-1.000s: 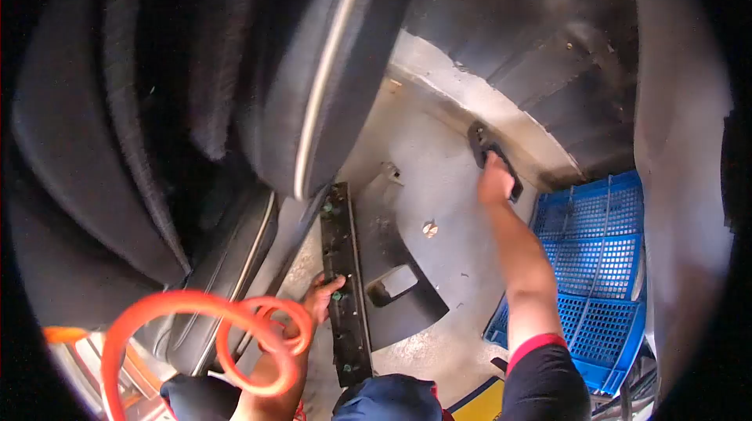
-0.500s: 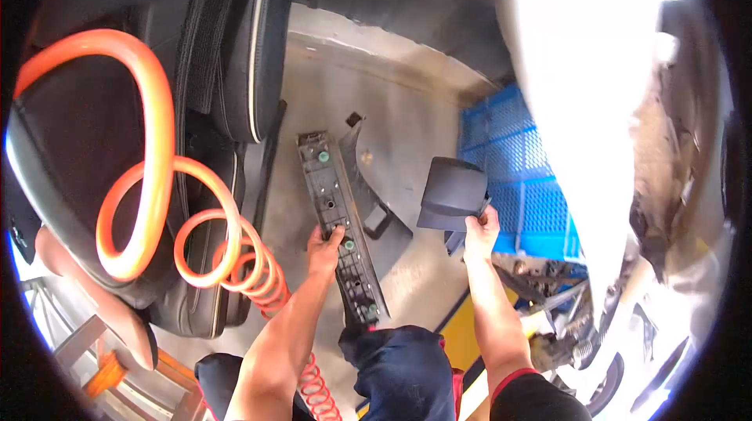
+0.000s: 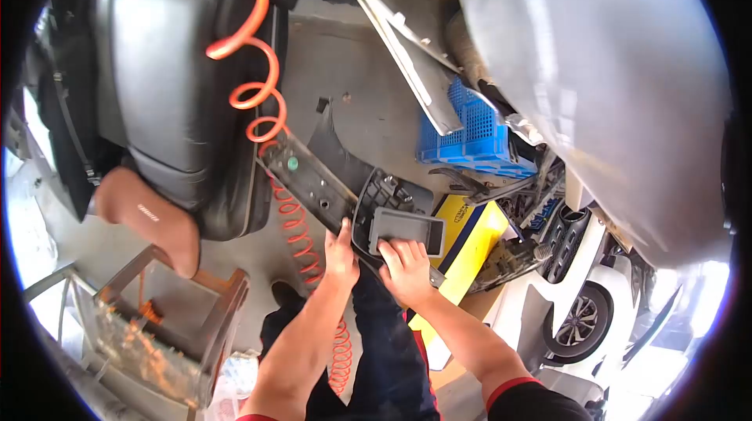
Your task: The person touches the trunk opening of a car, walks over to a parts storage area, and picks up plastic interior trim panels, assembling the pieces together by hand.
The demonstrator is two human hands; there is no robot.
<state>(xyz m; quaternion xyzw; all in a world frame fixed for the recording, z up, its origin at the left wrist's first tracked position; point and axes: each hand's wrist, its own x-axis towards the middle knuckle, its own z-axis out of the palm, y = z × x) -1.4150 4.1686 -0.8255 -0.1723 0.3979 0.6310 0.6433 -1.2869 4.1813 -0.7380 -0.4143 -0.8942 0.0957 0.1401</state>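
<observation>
My left hand (image 3: 341, 258) is closed on the lower part of a long black trim strip (image 3: 309, 188) with a green clip near its upper end. Right beside it, my right hand (image 3: 406, 268) grips a dark plastic part (image 3: 392, 194) that has a grey rectangular frame (image 3: 407, 231). The part overlaps the strip's lower end, and I cannot tell whether they touch. Behind both lies a curved dark panel (image 3: 337, 143) on the grey floor. An orange coiled hose (image 3: 294, 221) runs down left of the strip.
A black seat (image 3: 168, 92) with a brown armrest (image 3: 149, 217) stands at the left, above a metal-framed stand (image 3: 168, 303). At the right are a blue crate (image 3: 466, 135), a yellow box (image 3: 470, 249), a large grey panel (image 3: 595, 92) and a white car's wheel (image 3: 581, 318).
My right hand has brought the dark part leftward, beside my left hand, and its framed side now shows. The strip has tilted. The view has shifted, with more of the car and stand visible.
</observation>
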